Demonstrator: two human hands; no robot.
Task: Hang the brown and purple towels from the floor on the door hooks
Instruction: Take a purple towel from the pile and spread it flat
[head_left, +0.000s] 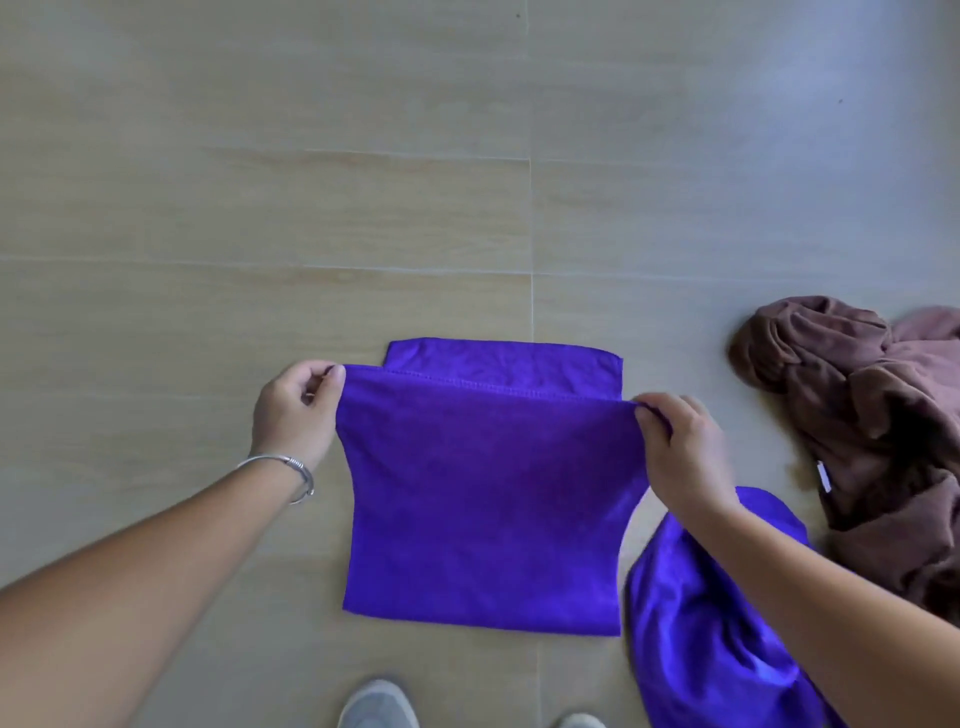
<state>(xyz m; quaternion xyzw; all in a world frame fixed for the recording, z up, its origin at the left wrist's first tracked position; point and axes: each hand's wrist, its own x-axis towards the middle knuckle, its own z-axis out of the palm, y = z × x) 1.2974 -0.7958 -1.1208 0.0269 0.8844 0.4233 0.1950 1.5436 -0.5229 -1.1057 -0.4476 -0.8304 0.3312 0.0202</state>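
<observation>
Already gripped at both top corners

Nearest, shoes (378, 705) stand on the floor (260, 208). Just beyond, the purple towel (483, 499) hangs stretched side to side between both hands: left hand (296, 410) and right hand (680, 447) each pinch a top corner, equally near. A second purple cloth (706, 613) lies right; the brown towel (872, 415) lies crumpled farther right, closest to the right hand.

A single wide-angle view from the person's head looks almost straight down at the floor (260, 182). It sits close above both forearms, which enter from the lower corners, and the toes of the shoes (378, 704) show at the bottom edge. Straight tile joints bow slightly near the borders.
</observation>
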